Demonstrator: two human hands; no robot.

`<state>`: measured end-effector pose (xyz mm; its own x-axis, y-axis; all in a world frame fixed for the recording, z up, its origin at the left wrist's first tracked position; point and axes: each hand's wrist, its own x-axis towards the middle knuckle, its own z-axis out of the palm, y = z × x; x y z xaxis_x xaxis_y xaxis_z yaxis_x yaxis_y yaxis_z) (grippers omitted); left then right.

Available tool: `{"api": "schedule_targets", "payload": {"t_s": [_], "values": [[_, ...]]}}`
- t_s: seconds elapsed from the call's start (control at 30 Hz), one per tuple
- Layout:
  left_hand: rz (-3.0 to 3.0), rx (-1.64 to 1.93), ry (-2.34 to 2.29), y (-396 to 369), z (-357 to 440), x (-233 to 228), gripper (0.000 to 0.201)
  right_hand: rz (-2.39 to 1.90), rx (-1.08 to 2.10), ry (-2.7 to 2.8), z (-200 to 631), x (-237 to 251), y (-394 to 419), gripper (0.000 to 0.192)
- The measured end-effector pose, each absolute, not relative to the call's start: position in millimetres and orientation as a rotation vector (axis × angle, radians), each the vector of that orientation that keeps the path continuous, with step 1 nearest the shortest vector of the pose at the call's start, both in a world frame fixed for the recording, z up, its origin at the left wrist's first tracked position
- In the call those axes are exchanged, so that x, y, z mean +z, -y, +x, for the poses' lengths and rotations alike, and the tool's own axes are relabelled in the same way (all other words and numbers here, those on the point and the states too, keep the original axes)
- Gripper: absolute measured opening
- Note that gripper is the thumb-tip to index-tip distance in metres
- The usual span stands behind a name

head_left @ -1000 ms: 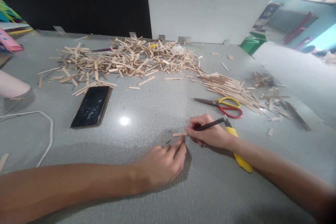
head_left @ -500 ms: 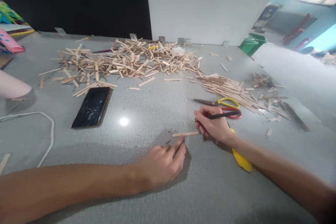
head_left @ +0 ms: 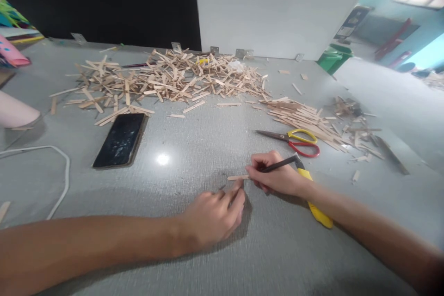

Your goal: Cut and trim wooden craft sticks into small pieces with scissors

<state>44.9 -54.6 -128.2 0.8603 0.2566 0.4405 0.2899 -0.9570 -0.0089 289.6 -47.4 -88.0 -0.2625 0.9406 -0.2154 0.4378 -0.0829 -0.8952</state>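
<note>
I see the right hand (head_left: pixel 277 176) pinching a pencil (head_left: pixel 277 164) at the stick (head_left: pixel 237 177), left hand (head_left: pixel 215 215) curled at its seven o'clock with a fingertip pinning the stick, which I judge may skid if that fingertip lifts.

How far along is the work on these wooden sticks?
Done, it seems: a neat stack of wooden sticks beside the red-and-yellow scissors. In hand: the left hand pins one short wooden stick to the grey table, while the right hand holds a dark pencil at it. Left: the large loose pile of wooden sticks behind looks unsorted.
</note>
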Motion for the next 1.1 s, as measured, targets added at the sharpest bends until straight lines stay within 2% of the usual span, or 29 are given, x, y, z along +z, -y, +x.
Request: {"api": "schedule_targets", "payload": {"t_s": [1.1], "values": [[-2.964,-0.686,0.415,53.4,45.2,-127.8,0.037,-1.438,1.358,1.667,288.5,-88.1,47.6,0.049]]}}
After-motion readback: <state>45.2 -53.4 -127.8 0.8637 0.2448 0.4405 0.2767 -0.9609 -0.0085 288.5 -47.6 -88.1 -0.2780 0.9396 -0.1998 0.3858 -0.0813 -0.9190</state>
